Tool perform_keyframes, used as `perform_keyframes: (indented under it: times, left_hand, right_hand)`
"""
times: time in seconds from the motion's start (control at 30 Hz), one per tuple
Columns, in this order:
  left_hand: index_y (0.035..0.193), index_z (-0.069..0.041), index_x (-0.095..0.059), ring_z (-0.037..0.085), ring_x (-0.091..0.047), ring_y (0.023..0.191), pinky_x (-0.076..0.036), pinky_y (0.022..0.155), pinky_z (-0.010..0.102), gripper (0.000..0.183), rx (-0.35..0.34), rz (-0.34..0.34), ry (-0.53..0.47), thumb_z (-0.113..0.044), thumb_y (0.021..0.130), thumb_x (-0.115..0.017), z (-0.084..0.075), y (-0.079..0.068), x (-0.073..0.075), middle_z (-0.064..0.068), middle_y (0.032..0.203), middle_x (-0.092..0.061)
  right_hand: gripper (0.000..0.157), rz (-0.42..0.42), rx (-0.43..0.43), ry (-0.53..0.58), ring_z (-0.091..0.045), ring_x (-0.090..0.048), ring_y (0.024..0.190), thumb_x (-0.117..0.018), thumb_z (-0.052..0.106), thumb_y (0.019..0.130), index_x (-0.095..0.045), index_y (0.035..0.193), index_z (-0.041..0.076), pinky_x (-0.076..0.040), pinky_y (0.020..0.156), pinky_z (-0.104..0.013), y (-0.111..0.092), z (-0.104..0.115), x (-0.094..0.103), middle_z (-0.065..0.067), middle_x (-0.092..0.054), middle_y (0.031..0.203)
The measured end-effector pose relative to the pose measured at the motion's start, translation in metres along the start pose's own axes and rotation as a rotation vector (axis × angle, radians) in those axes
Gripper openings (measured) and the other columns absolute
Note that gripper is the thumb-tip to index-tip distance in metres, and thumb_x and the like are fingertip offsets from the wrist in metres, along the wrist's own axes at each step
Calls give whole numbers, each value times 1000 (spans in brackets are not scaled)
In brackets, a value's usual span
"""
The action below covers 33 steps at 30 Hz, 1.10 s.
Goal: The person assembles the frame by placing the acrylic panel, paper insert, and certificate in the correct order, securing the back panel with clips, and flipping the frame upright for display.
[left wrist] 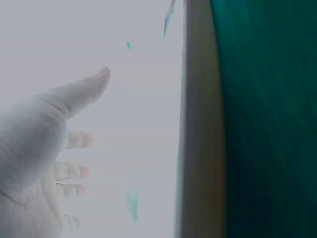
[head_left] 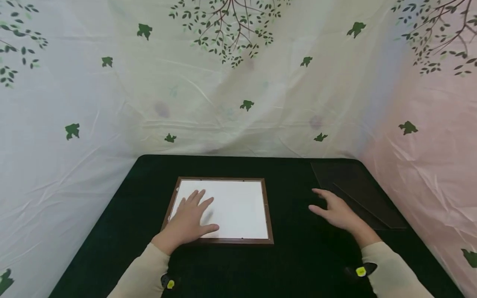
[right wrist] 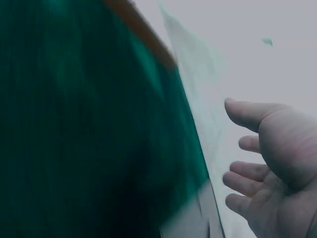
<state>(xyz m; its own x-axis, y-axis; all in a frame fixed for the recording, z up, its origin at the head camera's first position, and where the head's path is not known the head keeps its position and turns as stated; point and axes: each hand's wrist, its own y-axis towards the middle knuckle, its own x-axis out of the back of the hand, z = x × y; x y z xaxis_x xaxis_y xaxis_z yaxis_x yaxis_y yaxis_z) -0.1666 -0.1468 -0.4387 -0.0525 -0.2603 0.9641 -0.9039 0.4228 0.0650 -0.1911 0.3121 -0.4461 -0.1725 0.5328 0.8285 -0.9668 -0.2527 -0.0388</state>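
Note:
A rectangular brown frame [head_left: 270,223] with a white panel [head_left: 238,207] inside it lies flat on the dark green table. My left hand [head_left: 190,219] is over the left part of the panel, fingers spread, holding nothing; a faint shadow shows beside it. In the left wrist view, the thumb and fingertips of that hand [left wrist: 34,144] stretch out before the camera, with the frame's brown edge [left wrist: 203,124] farther right. To the right of the frame, my right hand [head_left: 337,211] hovers with thumb and fingers apart and nothing in its grasp. Small dark marks dot the frame's inner edge.
On the right side of the dark green tabletop [head_left: 238,273] lies a thin dark sheet [head_left: 357,178] with a diagonal line across it. Pale hanging cloth [head_left: 208,107] printed with leaves and branches surrounds the table at the back and both sides.

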Motion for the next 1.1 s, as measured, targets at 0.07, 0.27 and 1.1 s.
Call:
perform_keyframes:
  times: [0.07, 0.27, 1.1]
  left_hand:
    - [146, -16, -43, 35, -19, 144, -18, 110, 62, 83, -73, -18, -11, -62, 80, -67, -24, 8, 6, 15, 155, -28]
    - [149, -16, -36, 31, -18, 145, -20, 113, 53, 84, -276, 0, 30, -65, 84, -58, -90, 40, 3, 13, 156, -25]
    - [154, -27, -19, 24, -19, 145, -23, 114, 39, 87, -375, 196, 86, -76, 85, -37, -233, 126, -90, 7, 156, -26]
  right_hand:
    - [73, -31, -41, -55, -43, -49, 113, -56, 48, 95, -35, 145, -2, -42, 87, -60, -9, -20, 19, -30, -37, 142]
    - [81, -85, -131, -141, -56, -31, 125, -58, 50, 93, -34, 142, -9, -30, 93, -70, -35, -78, 52, -37, -32, 140]
    - [100, -129, -216, -266, -61, -26, 123, -61, 62, 85, -31, 139, -17, -23, 97, -71, -43, -158, 45, -46, -27, 137]
